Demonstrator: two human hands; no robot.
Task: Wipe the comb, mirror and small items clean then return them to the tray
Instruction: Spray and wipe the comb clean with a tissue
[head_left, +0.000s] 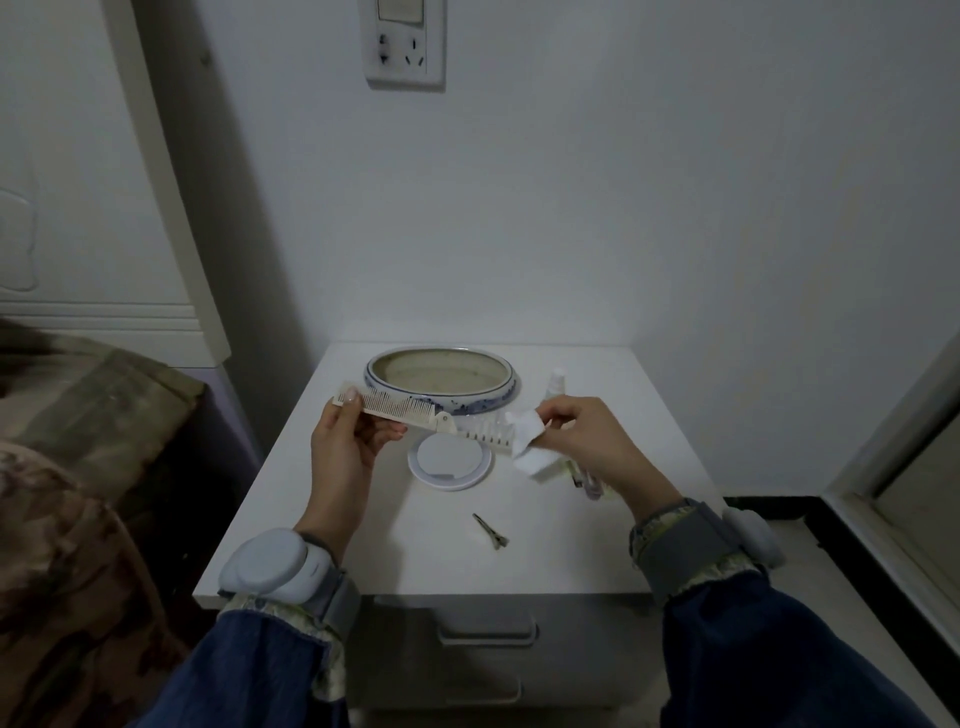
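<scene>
My left hand (347, 442) holds a cream folding comb (415, 415) by its fine-toothed end, level above the white nightstand (519, 551). My right hand (582, 436) pinches a white tissue (530, 441) against the comb's wide-toothed right end. Below the comb, a round white mirror (450, 461) lies flat on the nightstand. A metal hair clip (491, 531) lies nearer the front edge. The oval blue-and-white ceramic tray (488, 400) stands at the back, with nothing visible inside. Small clear items (589, 480) lie partly hidden under my right hand.
A small white spray bottle (557, 382) stands right of the tray. A bed with a patterned blanket (78, 467) borders the nightstand on the left. The wall is close behind; a framed panel (904, 467) leans on the right. Drawers (488, 629) sit below the top.
</scene>
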